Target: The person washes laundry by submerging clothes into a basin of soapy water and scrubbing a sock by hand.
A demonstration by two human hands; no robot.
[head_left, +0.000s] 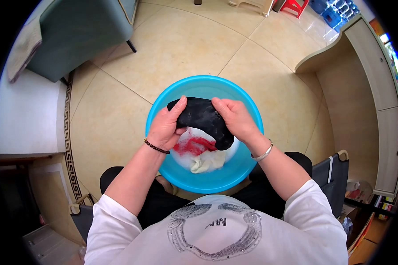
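A wet black sock (201, 115) is stretched between my two hands above a round blue basin (160, 95). My left hand (164, 124) grips its left end, thumb on top. At its upper right edge, my right hand (237, 118) pinches it, while the lower right end hangs down loose. Below in the basin, a red cloth (193, 145) and a whitish cloth (204, 162) lie in foamy water. The sock hides part of the foam and of the red cloth.
The basin stands on a tiled floor (172, 39) between my knees. On the right is a wooden desk or cabinet (353, 66); at upper left, a grey-green chair (84, 35). A red stool (295, 6) and blue water bottles (334, 17) stand farther back.
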